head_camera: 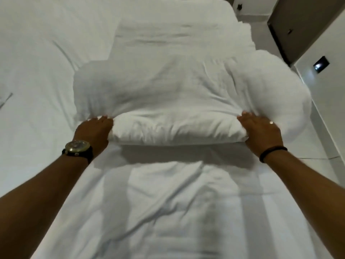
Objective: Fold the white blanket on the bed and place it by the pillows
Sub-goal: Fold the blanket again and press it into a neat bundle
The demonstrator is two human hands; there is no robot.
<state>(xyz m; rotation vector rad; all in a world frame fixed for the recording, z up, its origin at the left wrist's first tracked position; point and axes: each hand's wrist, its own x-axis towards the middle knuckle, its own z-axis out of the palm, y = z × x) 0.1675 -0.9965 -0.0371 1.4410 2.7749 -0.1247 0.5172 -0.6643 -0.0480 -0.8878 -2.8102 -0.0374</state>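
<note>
White cotton everywhere: blanket (177, 101) bunched into a thick roll across the bed (37, 53), towards its right edge, a long flat strip of it trailing back to the near edge. Roll's near fold clamped at both ends. Left hand (95, 130) pressed against the left end, fingers curled into the cloth and thumb hidden, so gripping the fold as far as can be told. Right hand (260, 132) laid flatter on the right end, fingers spread over the top, thumb tucked under the fold; pinching rather than clenched. Held wide apart like this, probably, to keep the fold square and stop the padded bulk from springing open while rolled or pushed forward. Right end bulging past the bed's right edge, likely to sag unless supported.

Counted: one blanket, two hands, one watch (78, 147) on the left wrist, one dark band (272, 152) on the right wrist, one ring (271, 122). Pillows not identifiable among the white, so none counted. Folding only part done; placing not yet begun.
</note>
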